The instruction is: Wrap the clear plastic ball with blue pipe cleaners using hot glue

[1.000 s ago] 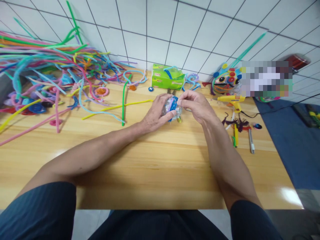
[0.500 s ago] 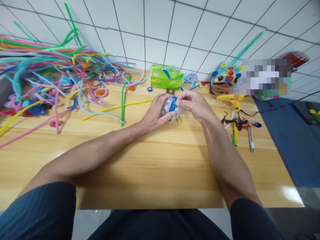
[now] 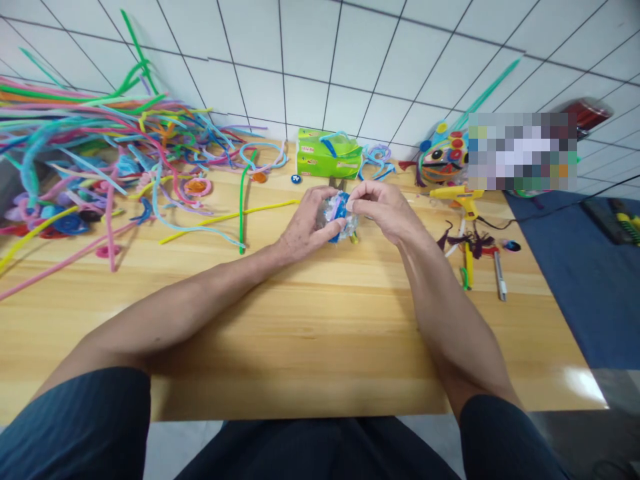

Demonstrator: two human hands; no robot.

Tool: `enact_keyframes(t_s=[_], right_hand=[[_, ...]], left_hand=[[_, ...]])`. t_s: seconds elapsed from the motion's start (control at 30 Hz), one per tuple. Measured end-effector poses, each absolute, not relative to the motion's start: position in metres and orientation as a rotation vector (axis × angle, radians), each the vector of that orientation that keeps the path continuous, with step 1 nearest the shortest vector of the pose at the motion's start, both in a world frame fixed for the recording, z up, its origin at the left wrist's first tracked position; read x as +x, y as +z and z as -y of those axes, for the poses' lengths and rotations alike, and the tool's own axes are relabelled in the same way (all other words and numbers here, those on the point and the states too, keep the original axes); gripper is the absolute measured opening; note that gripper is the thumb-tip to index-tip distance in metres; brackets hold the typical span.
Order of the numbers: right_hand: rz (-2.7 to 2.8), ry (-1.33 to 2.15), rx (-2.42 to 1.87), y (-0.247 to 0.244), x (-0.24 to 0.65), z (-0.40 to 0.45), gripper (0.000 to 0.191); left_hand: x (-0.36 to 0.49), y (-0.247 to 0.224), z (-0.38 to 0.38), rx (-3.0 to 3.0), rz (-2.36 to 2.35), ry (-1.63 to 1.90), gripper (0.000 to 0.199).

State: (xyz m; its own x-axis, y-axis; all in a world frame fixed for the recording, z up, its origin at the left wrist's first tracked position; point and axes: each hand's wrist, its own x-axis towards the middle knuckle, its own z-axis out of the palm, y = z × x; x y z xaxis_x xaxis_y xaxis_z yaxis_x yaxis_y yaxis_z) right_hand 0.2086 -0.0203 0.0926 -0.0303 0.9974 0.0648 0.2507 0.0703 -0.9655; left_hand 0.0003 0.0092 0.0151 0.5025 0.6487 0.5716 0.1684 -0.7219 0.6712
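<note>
At the middle of the wooden table, my left hand (image 3: 313,223) is wrapped round a clear, shiny plastic piece (image 3: 327,210), its thumb along the near side. Bands of blue and lilac pipe cleaner (image 3: 340,205) run across the plastic. From the right, my right hand (image 3: 377,207) pinches at the upper right edge of the blue band; what lies between its fingertips is too small to make out. Partly hidden behind the hands are dark metal tips of a tool (image 3: 337,183), and a small yellowish end (image 3: 355,237) shows below.
A heap of pipe cleaners (image 3: 100,127) fills the left. A green packet (image 3: 327,153) stands behind my hands. On the right are a yellow glue gun (image 3: 457,194) with a cord, a decorated face-like craft (image 3: 443,160), a cutter knife (image 3: 500,277) and purple tassels (image 3: 483,247).
The whole view has shifted slightly. My hands keep nearly the same hold, with the right fingertips a little closer in over the blue band.
</note>
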Motion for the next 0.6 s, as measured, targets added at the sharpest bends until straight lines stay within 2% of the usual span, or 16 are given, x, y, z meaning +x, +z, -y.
enact_keyframes(t_s=[0.6], right_hand=[[1.585,1.047,-1.331,0.095,0.2101,0.0235,0.009]], left_hand=[[-0.0006,0.0178,-0.0081,2.049,-0.676,1.114,0.055]])
